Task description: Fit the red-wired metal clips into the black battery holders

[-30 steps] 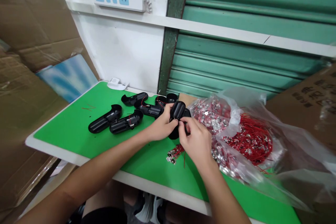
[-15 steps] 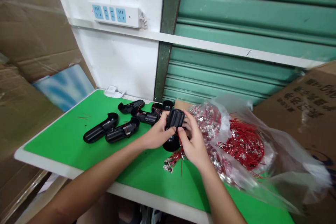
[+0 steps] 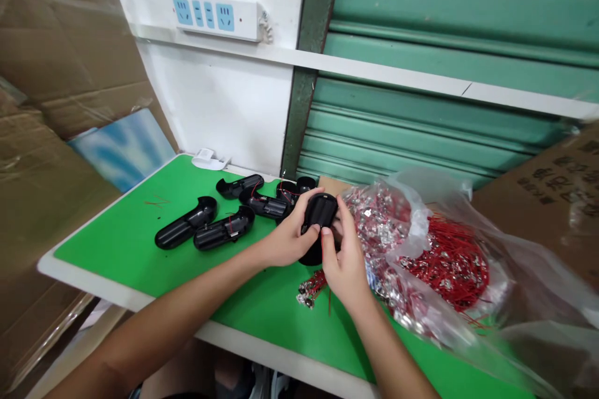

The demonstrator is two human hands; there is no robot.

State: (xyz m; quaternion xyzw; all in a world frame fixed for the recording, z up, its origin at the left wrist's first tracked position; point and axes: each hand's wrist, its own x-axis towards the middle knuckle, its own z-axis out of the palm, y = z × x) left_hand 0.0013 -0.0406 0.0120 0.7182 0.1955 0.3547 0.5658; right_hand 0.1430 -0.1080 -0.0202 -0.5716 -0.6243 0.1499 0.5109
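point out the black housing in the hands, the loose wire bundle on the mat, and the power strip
black housing (image 3: 320,211), head view, ribbed upper face
loose wire bundle (image 3: 309,287), head view, metal terminal ends
power strip (image 3: 216,14), head view, white front

White power strip (image 3: 216,12) above cardboard (image 3: 56,62)

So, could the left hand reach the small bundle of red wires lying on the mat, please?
Probably yes: the bundle of red wires lies uncovered just below the left hand, but that hand grips the black housing now.
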